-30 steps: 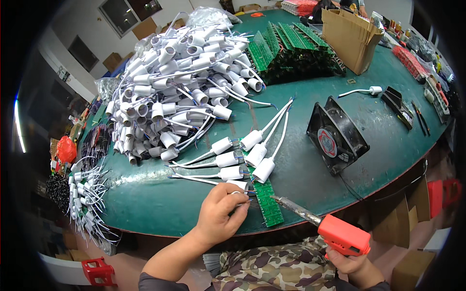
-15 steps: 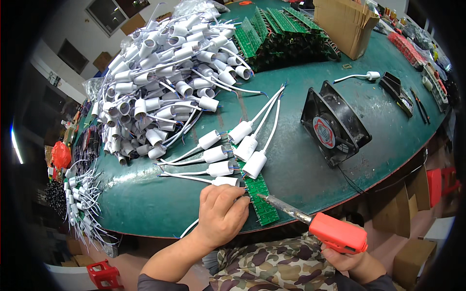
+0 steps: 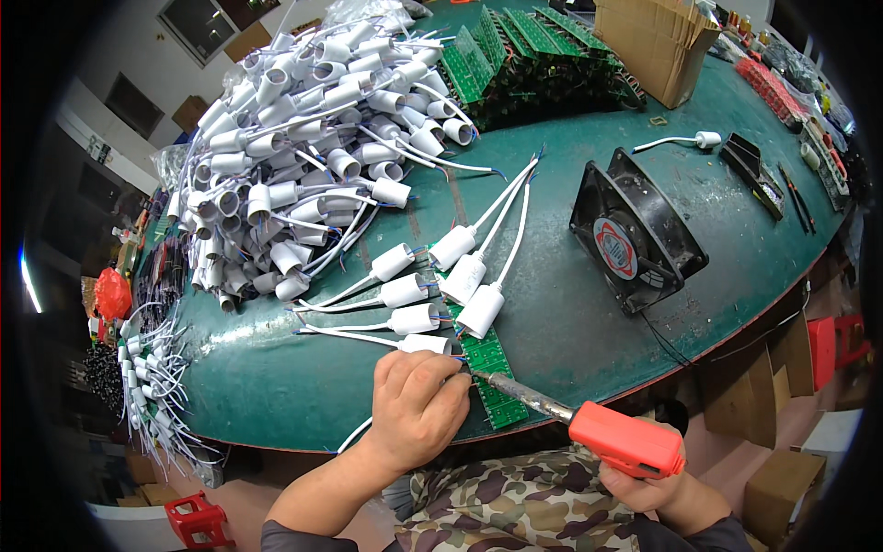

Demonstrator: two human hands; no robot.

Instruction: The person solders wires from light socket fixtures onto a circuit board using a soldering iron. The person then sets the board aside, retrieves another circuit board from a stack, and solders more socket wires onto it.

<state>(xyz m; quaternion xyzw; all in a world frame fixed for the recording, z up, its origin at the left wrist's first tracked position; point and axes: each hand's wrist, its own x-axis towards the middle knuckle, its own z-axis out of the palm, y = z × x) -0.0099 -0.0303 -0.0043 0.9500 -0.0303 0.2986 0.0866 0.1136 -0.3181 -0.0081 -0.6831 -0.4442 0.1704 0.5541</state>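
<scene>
My left hand (image 3: 421, 402) is closed at the left edge of a long green circuit board (image 3: 490, 366), fingers bunched together. A white cable (image 3: 355, 434) emerges beneath it; what the fingers pinch is mostly hidden. My right hand (image 3: 639, 486) grips a red-handled soldering iron (image 3: 625, 440), its tip at the board's left edge beside my left fingertips. Along that edge lie several white, cup-shaped lamp sockets with cables, the closest one (image 3: 426, 344) just above my left fingers. Three more, including this socket (image 3: 481, 310), rest across the board's far part, cables pointing away.
A large heap of white sockets (image 3: 303, 166) covers the table's far left. Stacked green boards (image 3: 524, 55) and a cardboard box (image 3: 651, 46) stand at the back. Right of my board is a black fan (image 3: 635, 235). Pliers (image 3: 796, 201) and a lone socket (image 3: 706, 140) lie farther right.
The soldering iron has shifted left, bringing its tip from the board's surface to its left edge near my left fingers. My left hand stays almost in place.
</scene>
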